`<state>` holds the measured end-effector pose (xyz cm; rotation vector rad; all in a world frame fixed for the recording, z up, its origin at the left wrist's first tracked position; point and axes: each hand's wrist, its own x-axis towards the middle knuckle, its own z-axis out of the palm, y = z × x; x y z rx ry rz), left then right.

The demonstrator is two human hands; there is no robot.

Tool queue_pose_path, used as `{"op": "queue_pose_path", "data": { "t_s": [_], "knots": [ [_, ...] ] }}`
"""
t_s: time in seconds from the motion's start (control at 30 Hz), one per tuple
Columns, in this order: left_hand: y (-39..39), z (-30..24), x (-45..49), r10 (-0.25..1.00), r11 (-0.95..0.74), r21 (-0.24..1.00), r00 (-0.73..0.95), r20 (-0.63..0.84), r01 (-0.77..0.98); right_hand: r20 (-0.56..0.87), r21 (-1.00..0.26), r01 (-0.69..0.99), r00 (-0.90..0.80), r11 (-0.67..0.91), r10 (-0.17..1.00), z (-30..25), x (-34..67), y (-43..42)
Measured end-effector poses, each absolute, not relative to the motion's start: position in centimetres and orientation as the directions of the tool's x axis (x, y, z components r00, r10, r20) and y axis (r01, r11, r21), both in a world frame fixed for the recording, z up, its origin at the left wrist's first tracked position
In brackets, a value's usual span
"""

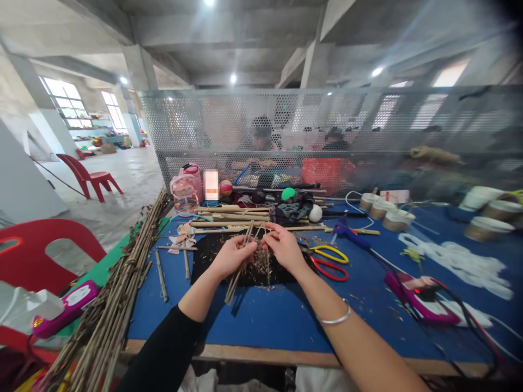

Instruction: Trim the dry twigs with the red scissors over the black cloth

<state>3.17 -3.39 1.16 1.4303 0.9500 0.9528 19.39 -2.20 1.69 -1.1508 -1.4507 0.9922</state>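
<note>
My left hand [235,256] is closed around a few thin dry sticks [233,287], which slant down toward the table's front. Close beside it, my right hand [284,250] pinches a slim twig [268,268] that hangs nearly upright. Both hands are over a black mat [201,260] strewn with plant scraps [259,261]. Just right of my right hand lie scissors [332,262] with one yellow and one red handle. Short cut sticks [162,276] rest on the blue table to the left.
A long bundle of stalks [126,277] lies along the left edge. Behind the hands are longer sticks [229,224] and a perforated metal screen [229,130]. On the right are a blue glue gun [348,231], a purple power strip [425,299], paper cups [398,220] and cords.
</note>
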Motion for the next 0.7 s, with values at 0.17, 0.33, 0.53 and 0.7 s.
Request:
{"op": "queue_pose_path", "data": {
  "t_s": [0.17,0.33,0.53,0.7],
  "knots": [
    [-3.7,1.9,2.3,0.919,-0.227,0.895,0.388,0.066,0.384,0.516,-0.492,0.713,-0.225,0.500,0.827,3.3,21.4,-1.7],
    [-4.1,3.1,1.3,0.903,-0.424,0.528,0.297,0.310,0.736,0.439,-0.220,0.755,-0.489,0.618,0.754,6.4,23.7,-2.4],
    [-5.3,4.7,1.8,0.796,-0.601,0.536,0.504,0.335,0.593,0.190,-0.877,0.315,-0.468,0.363,0.863,7.3,24.4,-2.9],
    [-5.8,4.5,2.6,0.849,-0.493,0.740,0.438,0.295,0.457,0.217,-0.901,-0.433,-0.379,0.034,0.900,5.3,22.5,-3.1]
  ]
}}
